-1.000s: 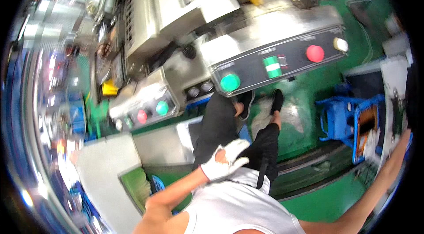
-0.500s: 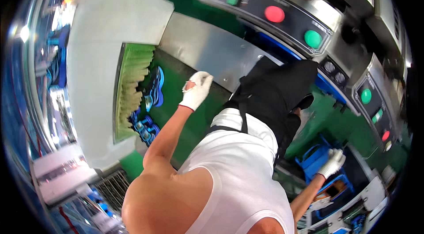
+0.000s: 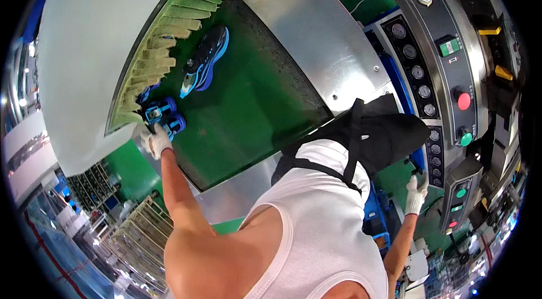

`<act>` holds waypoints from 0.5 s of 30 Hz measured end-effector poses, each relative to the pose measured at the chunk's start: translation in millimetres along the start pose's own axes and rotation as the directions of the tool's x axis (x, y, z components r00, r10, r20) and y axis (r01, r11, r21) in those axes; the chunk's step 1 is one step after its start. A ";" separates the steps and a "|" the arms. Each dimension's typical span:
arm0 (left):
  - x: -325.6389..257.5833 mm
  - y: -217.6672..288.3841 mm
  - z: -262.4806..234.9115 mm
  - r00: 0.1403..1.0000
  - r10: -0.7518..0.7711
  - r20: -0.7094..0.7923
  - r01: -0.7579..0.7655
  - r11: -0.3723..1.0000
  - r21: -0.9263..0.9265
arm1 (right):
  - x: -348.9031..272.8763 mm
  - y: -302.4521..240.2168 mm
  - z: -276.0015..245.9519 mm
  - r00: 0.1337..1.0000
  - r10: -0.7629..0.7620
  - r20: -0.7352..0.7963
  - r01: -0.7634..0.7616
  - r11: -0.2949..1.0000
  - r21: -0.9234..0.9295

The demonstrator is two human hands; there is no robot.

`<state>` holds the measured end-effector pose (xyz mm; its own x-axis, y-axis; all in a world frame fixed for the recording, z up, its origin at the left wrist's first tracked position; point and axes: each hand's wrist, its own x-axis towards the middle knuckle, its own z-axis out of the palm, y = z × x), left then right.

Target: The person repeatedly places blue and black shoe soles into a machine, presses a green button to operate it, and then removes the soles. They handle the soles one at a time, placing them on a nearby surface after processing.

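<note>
My left hand (image 3: pixel 156 141), in a white glove with bare fingertips, is at the near end of a blue-and-black shoe (image 3: pixel 167 118). Its thumb and fingers close around that end, though the far fingers are partly hidden. The shoe rests on a green belt (image 3: pixel 243 124) beside a fringed curtain. Farther along the belt lies another black-and-blue shoe (image 3: pixel 206 60), on its side and apart from my hand. My right hand (image 3: pixel 416 193), gloved too, hangs out at the right with fingers stretched apart and holds nothing. It is nearest to the gauge panel.
A green strip curtain (image 3: pixel 169 33) hangs at the opening of a white machine housing (image 3: pixel 84 62). Steel plates (image 3: pixel 316 22) border the belt. Along the right stands a control panel (image 3: pixel 446 67) with buttons and gauges. A wire rack (image 3: pixel 141 231) is at the lower left.
The view has turned, bringing the belt nearer and more central. My left hand has gone from beside the steel plate to the shoe by the curtain. My right hand has moved from the blue stool toward the panel.
</note>
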<state>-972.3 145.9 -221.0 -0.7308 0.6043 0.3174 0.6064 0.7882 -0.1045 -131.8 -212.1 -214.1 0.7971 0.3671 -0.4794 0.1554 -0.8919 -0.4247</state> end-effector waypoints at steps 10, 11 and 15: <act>24.2 -48.1 62.2 0.932 0.006 0.361 0.025 0.996 -0.081 | -7.9 39.0 -20.7 1.000 0.017 0.008 -0.016 1.000 -0.026; 10.6 -40.5 51.6 0.938 0.093 0.334 -0.067 0.994 -0.088 | -11.7 41.3 -19.0 0.998 0.063 0.026 -0.063 0.998 0.003; -56.6 9.9 -0.7 0.889 0.417 0.187 -0.378 0.901 -0.213 | -29.2 19.2 -1.6 1.000 0.015 0.007 -0.015 0.998 0.069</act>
<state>-924.7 119.4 -239.3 -0.4555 0.8880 0.0625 0.8893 0.4571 -0.0128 -151.2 -240.3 -207.0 0.7951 0.3559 -0.4910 0.1029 -0.8771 -0.4691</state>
